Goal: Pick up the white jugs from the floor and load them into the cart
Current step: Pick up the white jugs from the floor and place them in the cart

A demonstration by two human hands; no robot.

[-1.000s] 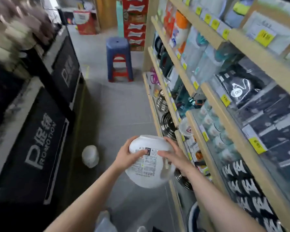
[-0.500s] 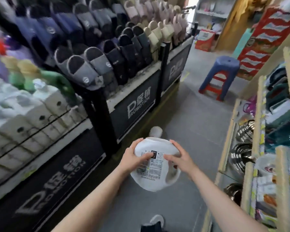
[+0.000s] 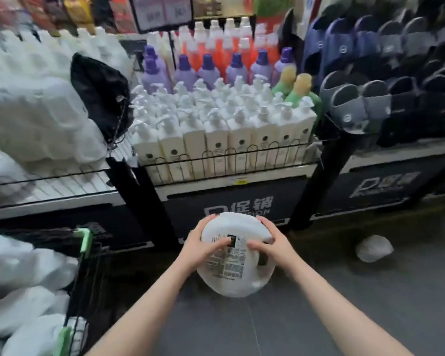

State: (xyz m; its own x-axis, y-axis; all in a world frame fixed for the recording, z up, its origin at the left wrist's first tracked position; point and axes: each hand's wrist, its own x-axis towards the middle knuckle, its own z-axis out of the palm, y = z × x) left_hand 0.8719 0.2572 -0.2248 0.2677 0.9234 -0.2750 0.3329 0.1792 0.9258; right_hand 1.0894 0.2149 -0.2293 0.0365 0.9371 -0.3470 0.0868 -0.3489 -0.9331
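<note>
I hold a white jug [image 3: 235,273] with a printed label at waist height, above the grey floor. My left hand [image 3: 201,246] grips its left side and my right hand [image 3: 272,245] grips its right side near the handle. A second white jug [image 3: 374,248] lies on the floor to the right, by the foot of the display stand. The black wire cart [image 3: 84,276] with green corner pieces stands at the lower left, and several white jugs [image 3: 23,291] lie blurred inside it.
A display stand [image 3: 231,201] with black promotion panels runs across in front of me. It carries white pump bottles [image 3: 224,134], purple and orange bottles, slippers [image 3: 396,86] at the right and wrapped white packs at the left. A black bag [image 3: 100,93] hangs there.
My view has swung left from the aisle and shelves to face the display stand, and the cart has come into sight. Both hands keep the same hold on the jug.
</note>
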